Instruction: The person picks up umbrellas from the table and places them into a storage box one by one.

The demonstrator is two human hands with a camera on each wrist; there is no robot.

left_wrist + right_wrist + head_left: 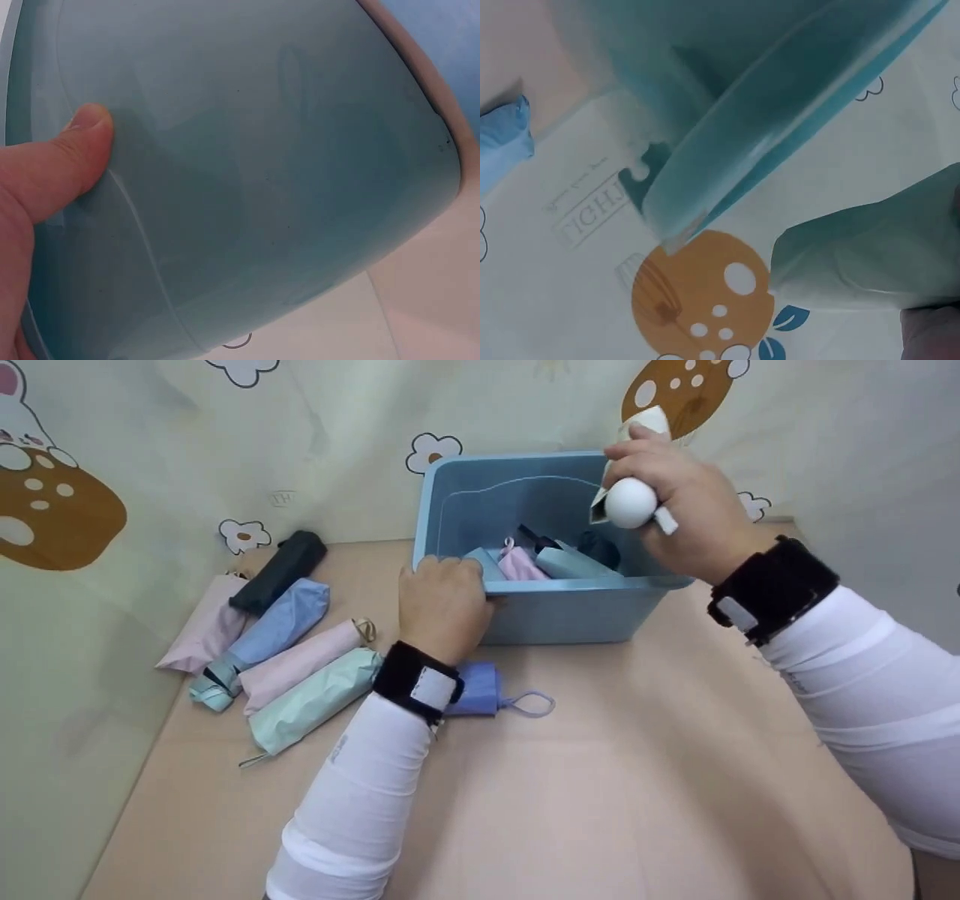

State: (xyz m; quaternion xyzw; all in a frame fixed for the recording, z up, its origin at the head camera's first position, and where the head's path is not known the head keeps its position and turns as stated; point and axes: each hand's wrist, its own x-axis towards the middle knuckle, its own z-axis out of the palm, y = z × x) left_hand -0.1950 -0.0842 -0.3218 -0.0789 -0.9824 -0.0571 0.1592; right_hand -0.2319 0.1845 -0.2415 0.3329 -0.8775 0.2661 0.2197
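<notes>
My right hand (690,499) grips a pale folded umbrella (651,420) with a white ball-shaped handle end (631,502), above the right side of a blue plastic bin (559,615). In the right wrist view, the umbrella's fabric (855,259) looks grey-green beside the bin's rim (780,127). My left hand (444,601) holds the bin's near rim at its left corner; the left wrist view shows the thumb (86,146) against the outer wall (255,165). Inside the bin lie several folded umbrellas, including a pink one (519,564) and a light blue-grey one (574,562).
Left of the bin lie folded umbrellas: black (281,574), mauve (206,626), blue (281,619), pink (304,664) and mint green (315,701). A violet-blue umbrella (478,690) with a wrist loop is partly covered by my left wrist. A patterned sheet (337,442) hangs behind the table (562,780).
</notes>
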